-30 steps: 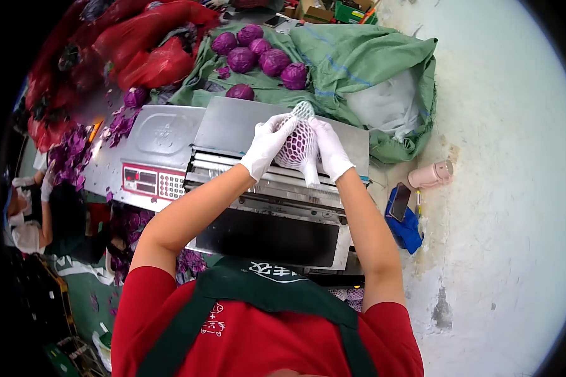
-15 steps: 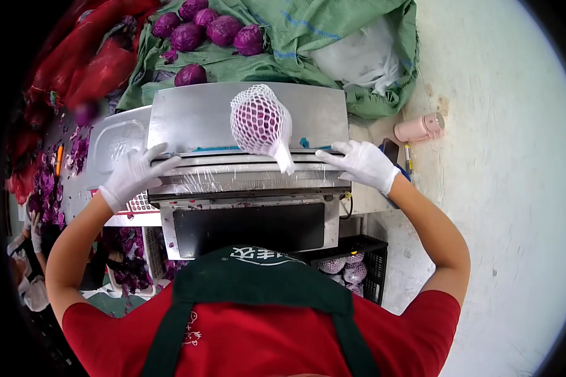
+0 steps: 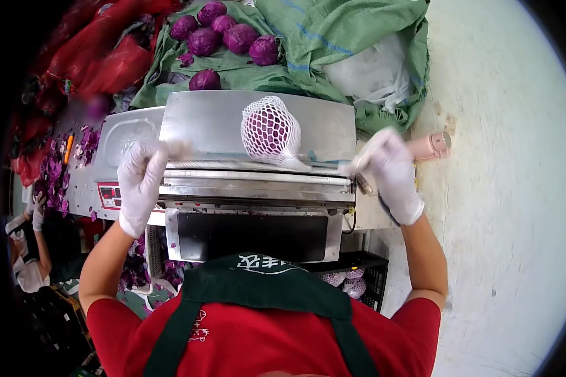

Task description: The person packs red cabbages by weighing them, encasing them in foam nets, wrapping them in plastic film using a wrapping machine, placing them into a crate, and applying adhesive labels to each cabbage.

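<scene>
A purple cabbage in a white foam net (image 3: 270, 131) rests on the metal plate of the wrapping machine (image 3: 201, 119), its net tail toward me. My left hand (image 3: 143, 185), white-gloved, is closed in a pinch at the machine's left side. My right hand (image 3: 393, 179), also gloved and blurred by motion, pinches at the right side. Between them a thin edge of clear film (image 3: 251, 166) runs along the front of the plate, below the cabbage; it is hard to make out at the fingertips.
Several bare cabbages (image 3: 239, 39) lie on green sacking (image 3: 333, 25) behind the machine. Red net bags (image 3: 116, 63) and loose leaves are at left, near a co-worker's hands (image 3: 38, 210). A pink bottle (image 3: 431, 146) stands right; a black crate (image 3: 376, 276) holds netted cabbages below.
My hands first let go of the netted cabbage and spread apart to the machine's sides. Since then their open fingers have closed, and the hands have risen from the rollers.
</scene>
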The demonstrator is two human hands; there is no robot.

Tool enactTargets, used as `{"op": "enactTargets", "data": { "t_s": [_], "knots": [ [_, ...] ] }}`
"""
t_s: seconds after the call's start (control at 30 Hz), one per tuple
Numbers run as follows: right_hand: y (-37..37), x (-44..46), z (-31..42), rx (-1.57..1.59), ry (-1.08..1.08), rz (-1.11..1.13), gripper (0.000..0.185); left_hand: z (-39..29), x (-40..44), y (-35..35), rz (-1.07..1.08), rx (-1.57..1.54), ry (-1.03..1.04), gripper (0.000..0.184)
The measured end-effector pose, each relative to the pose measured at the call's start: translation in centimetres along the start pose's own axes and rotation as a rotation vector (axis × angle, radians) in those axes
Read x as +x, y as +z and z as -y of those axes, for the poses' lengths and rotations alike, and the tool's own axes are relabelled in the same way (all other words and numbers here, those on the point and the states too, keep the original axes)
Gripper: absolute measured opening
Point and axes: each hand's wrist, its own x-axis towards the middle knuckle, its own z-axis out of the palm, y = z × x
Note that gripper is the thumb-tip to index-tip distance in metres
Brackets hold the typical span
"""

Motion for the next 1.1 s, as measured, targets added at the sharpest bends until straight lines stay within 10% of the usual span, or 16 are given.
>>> {"op": "enactTargets", "data": {
  "t_s": [0.07, 0.13, 0.23, 0.33, 0.43, 0.53, 0.6, 0.77, 0.93, 1.0, 1.1],
  "knots": [
    [1.0, 4.1, -0.5, -0.277, -0.325, -0.297, 0.006, -1.2, 4.8, 1.0, 0.127, 0.416, 0.311, 0.061],
    [-1.1, 7.0, -3.3, -1.002, -0.464, -0.105, 0.031, 2.6, 8.2, 3.4, 0.345, 0.567, 0.383, 0.111],
    [-0.1, 10.8, -8.5, -1.379, -0.487, 0.249, 0.046, 7.1, 10.5, 7.6, 0.559, 0.588, 0.308, 0.114],
    [1.7, 11.3, -10.7, -0.853, -0.404, 0.124, 0.063, 8.1, 11.2, 9.2, 0.468, 0.219, 0.072, 0.093],
    [2.5, 9.8, -7.8, 0.031, 0.286, 0.202, 0.061, 7.1, 10.3, 9.9, 0.409, -0.342, -0.326, 0.065],
    [4.2, 4.5, -7.1, -0.075, 0.241, 0.374, 0.068, 3.1, 6.3, 9.6, 0.590, -0.333, -0.601, 0.056],
    [6.0, 0.0, -5.1, 0.304, 0.832, 0.328, 0.074, -1.6, 4.1, 8.9, 0.775, -0.518, -1.050, 0.063],
    [7.8, -8.7, -9.1, 0.829, 1.047, 0.347, 0.045, 1.0, -4.2, 11.4, 0.711, -0.684, -1.384, 0.063],
    [8.1, -12.8, -12.4, 0.540, 0.768, 0.357, 0.038, 6.6, -9.8, 11.8, 0.692, -0.867, -1.237, 0.065],
    [7.9, -14.1, -12.6, 0.677, 1.063, -0.003, 0.039, 5.0, -11.1, 10.1, 0.590, -0.625, -1.030, 0.055],
    [9.6, -17.6, -11.8, 0.411, 0.773, -0.175, 0.044, 2.5, -15.1, 7.6, 0.277, 0.098, -0.345, 0.036]
  ]
}}
